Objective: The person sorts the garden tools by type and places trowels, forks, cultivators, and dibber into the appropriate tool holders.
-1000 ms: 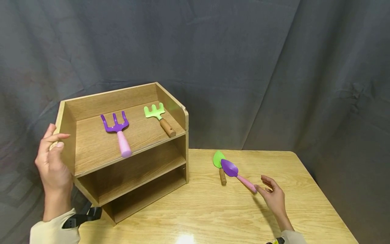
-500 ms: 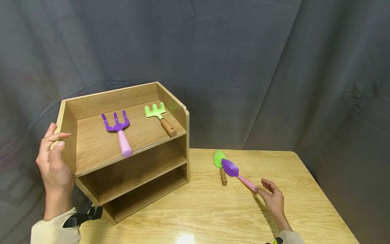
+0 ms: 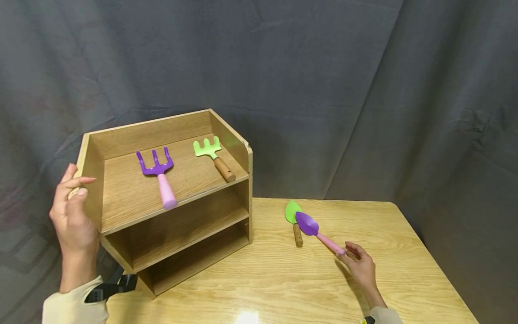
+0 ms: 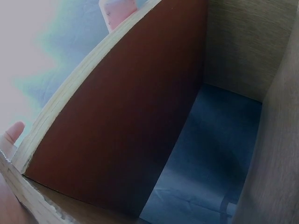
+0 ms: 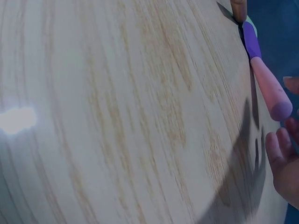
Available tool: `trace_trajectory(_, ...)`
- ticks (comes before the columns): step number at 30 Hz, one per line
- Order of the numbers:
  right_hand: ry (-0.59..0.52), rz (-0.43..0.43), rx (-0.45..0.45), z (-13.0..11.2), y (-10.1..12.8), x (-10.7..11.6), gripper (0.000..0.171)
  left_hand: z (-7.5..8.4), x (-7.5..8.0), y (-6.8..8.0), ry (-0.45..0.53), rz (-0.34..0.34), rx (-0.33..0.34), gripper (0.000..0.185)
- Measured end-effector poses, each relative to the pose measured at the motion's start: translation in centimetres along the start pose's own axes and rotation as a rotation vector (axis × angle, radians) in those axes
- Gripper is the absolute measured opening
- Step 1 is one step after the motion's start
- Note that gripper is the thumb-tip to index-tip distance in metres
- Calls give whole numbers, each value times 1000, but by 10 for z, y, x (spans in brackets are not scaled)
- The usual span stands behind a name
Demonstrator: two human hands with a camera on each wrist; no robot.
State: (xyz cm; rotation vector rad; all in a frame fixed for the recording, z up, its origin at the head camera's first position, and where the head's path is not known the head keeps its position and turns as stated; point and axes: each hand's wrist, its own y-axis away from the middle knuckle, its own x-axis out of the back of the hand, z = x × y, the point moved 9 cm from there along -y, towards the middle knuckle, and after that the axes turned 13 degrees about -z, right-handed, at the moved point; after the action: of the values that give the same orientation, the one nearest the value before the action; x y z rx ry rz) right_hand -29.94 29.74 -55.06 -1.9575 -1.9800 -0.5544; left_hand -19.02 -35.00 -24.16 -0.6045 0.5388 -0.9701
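On the left, my left hand (image 3: 74, 216) grips the upper left side panel of a wooden shelf unit (image 3: 95, 182). The left wrist view shows the panel (image 4: 126, 98) close up, with a fingertip (image 4: 117, 13) at its edge. On the shelf's top lie a purple hand fork (image 3: 158, 169) with a pink handle and a green hand rake (image 3: 208, 147) with a wooden handle. At right, my right hand (image 3: 360, 266) holds the end of the purple trowel's pink handle (image 5: 268, 86). The trowel's purple blade (image 3: 307, 224) overlaps a green trowel (image 3: 292, 211) with a wooden handle.
Two lower compartments (image 3: 190, 238) of the shelf face forward. The unit stands on a light wooden table (image 3: 259, 279), whose right edge slants away. Dark grey cloth (image 3: 307, 90) hangs behind and at both sides.
My right fingers have closed in slightly around the pink handle's end, which sits a little farther right and higher. My left hand stays on the shelf panel.
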Motion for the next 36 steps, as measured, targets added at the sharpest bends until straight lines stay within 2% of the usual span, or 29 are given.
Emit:
trace_trajectory(5,9,28,15,3,0,-2,56,2,0,0,-12,-3,-3,30)
trace_trajectory(15,13,36,-21,7,-2,-8,52,3,-1,1,41,-1,-25,28)
trace_trajectory(24,-65,133,-6,10,-4,-8,45,2,-1,1,41,-4,-21,28)
trace_trajectory(29,-39,193,-47,12,-3,-8,42,1,-1,1,27,-2,-16,28)
trace_trajectory(36,-53,199,-71,13,-3,-10,39,1,-1,1,14,0,-15,29)
